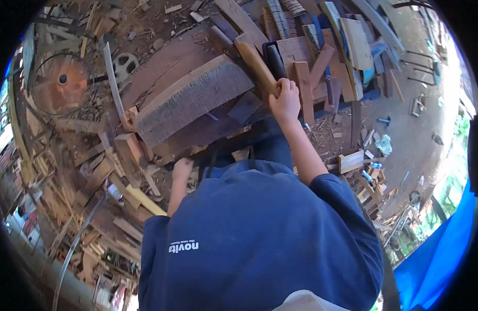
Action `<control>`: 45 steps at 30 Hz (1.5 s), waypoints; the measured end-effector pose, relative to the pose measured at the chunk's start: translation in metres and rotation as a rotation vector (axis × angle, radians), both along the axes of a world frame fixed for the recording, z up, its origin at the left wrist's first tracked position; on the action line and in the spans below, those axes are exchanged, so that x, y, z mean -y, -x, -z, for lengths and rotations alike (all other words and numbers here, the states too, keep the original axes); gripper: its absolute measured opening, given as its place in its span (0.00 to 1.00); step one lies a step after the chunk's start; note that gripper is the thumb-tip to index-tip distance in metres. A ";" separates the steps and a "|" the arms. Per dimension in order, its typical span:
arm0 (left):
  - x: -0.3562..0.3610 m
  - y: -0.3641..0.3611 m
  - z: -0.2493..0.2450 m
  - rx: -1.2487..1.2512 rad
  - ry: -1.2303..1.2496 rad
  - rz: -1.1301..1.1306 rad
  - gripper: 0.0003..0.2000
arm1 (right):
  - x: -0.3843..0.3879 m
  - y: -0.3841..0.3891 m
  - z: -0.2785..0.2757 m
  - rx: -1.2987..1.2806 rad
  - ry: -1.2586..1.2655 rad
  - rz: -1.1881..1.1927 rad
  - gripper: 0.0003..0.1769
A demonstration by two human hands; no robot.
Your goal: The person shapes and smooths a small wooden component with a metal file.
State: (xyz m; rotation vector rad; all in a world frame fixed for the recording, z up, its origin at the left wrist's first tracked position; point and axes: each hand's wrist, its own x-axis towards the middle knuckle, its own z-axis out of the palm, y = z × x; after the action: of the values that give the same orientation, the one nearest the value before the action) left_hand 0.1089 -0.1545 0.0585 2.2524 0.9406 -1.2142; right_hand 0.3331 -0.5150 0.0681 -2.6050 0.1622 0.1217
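My right hand [285,101] is closed round the near end of a long brown piece of wood [257,65], which slants away to the upper left. Just right of that piece lies a dark, black-edged object [273,59]. A thick, rough-edged wood slab [192,101] rests on the wide wooden work surface [166,67] in front of me. Low on the left, near the front edge of this surface, is my left hand [182,168]; its fingers are too blurred and small to make out.
Stacked boards [355,44] and wood blocks fill the upper right. A round fan [62,79] stands at the upper left. Offcuts [94,176] are heaped at the left, and more scraps [351,161] lie at the right. A blue tarp [436,254] hangs at the lower right.
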 end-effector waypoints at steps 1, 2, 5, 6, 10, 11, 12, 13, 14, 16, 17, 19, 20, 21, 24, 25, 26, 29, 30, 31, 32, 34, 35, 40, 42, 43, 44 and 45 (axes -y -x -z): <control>0.020 -0.011 0.008 0.167 0.047 0.026 0.16 | 0.001 -0.002 0.002 -0.033 -0.117 -0.055 0.20; 0.052 -0.042 -0.007 0.267 0.110 0.006 0.16 | 0.002 0.000 0.010 -0.003 -0.204 -0.108 0.22; 0.130 -0.118 -0.023 0.513 0.344 -0.182 0.15 | -0.003 -0.003 -0.001 -0.242 -0.360 -0.165 0.24; 0.149 -0.137 -0.021 0.615 0.374 -0.201 0.15 | -0.006 -0.005 -0.003 -0.268 -0.379 -0.181 0.26; 0.205 -0.200 -0.049 0.771 0.611 -0.631 0.19 | -0.018 -0.006 -0.031 -0.176 -0.470 -0.274 0.27; 0.210 -0.213 -0.058 0.849 0.714 -0.767 0.18 | -0.022 -0.005 -0.040 -0.250 -0.463 -0.362 0.25; 0.211 -0.220 -0.057 0.864 0.692 -0.775 0.18 | -0.028 -0.004 -0.045 -0.186 -0.502 -0.425 0.24; 0.206 -0.225 -0.056 0.830 0.637 -0.828 0.17 | -0.037 -0.001 -0.050 -0.118 -0.552 -0.491 0.24; 0.195 -0.229 -0.058 0.801 0.579 -0.881 0.16 | -0.037 0.001 -0.050 -0.225 -0.517 -0.667 0.21; 0.167 -0.223 -0.045 0.820 0.491 -0.772 0.15 | -0.039 -0.008 -0.052 -0.183 -0.617 -0.755 0.19; 0.156 -0.219 -0.033 0.809 0.446 -0.654 0.14 | -0.037 -0.013 -0.050 -0.147 -0.684 -0.808 0.17; 0.133 -0.223 -0.041 0.781 0.342 -0.587 0.19 | -0.028 -0.023 -0.040 -0.195 -0.629 -0.630 0.13; 0.124 -0.235 -0.062 0.694 0.234 -0.393 0.22 | -0.022 -0.029 -0.034 -0.110 -0.559 -0.556 0.12; 0.117 -0.245 -0.082 0.602 0.130 -0.200 0.27 | -0.015 -0.036 -0.028 -0.079 -0.523 -0.463 0.14; 0.101 -0.256 -0.091 0.440 -0.056 0.162 0.33 | 0.009 -0.037 -0.020 0.016 -0.278 -0.319 0.19; 0.099 -0.257 -0.088 0.411 -0.135 0.296 0.33 | 0.015 -0.034 -0.019 0.058 -0.193 -0.276 0.22; 0.090 -0.249 -0.064 0.546 -0.182 0.438 0.34 | 0.022 -0.031 -0.018 0.055 -0.173 -0.275 0.22; 0.087 -0.238 -0.033 0.678 -0.260 0.459 0.35 | 0.034 -0.023 -0.021 0.043 -0.037 -0.088 0.27; 0.087 -0.235 -0.022 0.787 -0.233 0.433 0.33 | 0.035 -0.018 -0.023 0.039 0.032 -0.095 0.28; 0.086 -0.233 -0.014 0.795 -0.210 0.432 0.33 | 0.036 -0.012 -0.024 0.033 0.102 -0.100 0.29; 0.084 -0.231 -0.006 0.846 -0.256 0.521 0.32 | 0.037 -0.006 -0.022 0.021 0.094 -0.082 0.29; 0.082 -0.228 0.000 0.900 -0.322 0.639 0.32 | 0.041 0.001 -0.016 0.050 0.023 -0.040 0.29; 0.080 -0.229 0.001 0.914 -0.293 0.638 0.32 | 0.045 0.003 -0.014 0.079 -0.069 -0.007 0.30; 0.077 -0.227 0.013 1.039 -0.295 0.667 0.31 | 0.072 0.011 0.007 0.102 -0.022 0.156 0.36; 0.077 -0.228 0.015 1.118 -0.302 0.654 0.28 | 0.077 0.016 0.016 0.077 -0.125 0.190 0.37; 0.077 -0.227 0.016 1.136 -0.278 0.655 0.28 | 0.078 0.019 0.020 0.044 -0.250 0.215 0.38; 0.077 -0.227 0.018 1.138 -0.289 0.644 0.27 | 0.079 0.021 0.023 0.057 -0.228 0.230 0.38; 0.078 -0.227 0.020 1.142 -0.299 0.634 0.26 | 0.080 0.024 0.027 0.110 -0.136 0.167 0.39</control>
State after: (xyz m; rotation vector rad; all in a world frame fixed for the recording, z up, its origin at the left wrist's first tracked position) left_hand 0.3356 -0.2323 0.0383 2.9320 -0.0636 0.2139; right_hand 0.3086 -0.5953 0.0413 -2.4432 0.3190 -0.0679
